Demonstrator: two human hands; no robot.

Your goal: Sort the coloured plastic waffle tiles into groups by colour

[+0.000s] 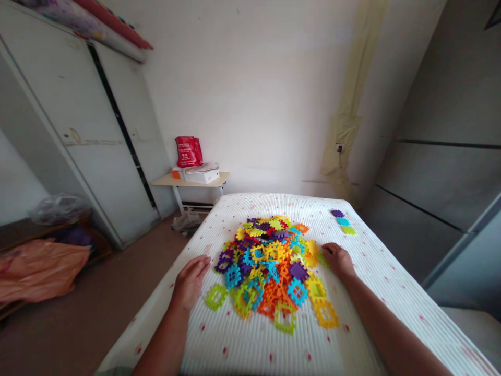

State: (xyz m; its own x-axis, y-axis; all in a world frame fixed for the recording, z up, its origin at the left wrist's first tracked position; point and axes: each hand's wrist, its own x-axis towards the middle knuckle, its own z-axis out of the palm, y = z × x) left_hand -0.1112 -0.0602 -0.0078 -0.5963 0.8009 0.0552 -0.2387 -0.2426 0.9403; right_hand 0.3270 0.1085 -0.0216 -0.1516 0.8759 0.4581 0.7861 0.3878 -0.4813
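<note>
A heap of colourful plastic interlocking building tiles (270,253) with notched edges lies on the bed, some solid and some with window-like openings. My left hand (191,282) rests on the cover left of the heap, its fingers loosely stretched and holding nothing. Nearest to it are a green window tile (216,297) and a blue window tile (233,276). At the heap's right edge is my right hand (340,260), with fingers curled together; what is between them, if anything, is hidden. Beside its fingertips lie a green tile (322,259) and a yellow tile (312,247).
Purple (337,213), blue (343,222) and green (348,230) tiles form a row at the bed's far right. The quilted white cover (235,352) has red specks. A small table (168,180) with a red bag (188,151) stands back left; grey cabinets (438,183) flank the right.
</note>
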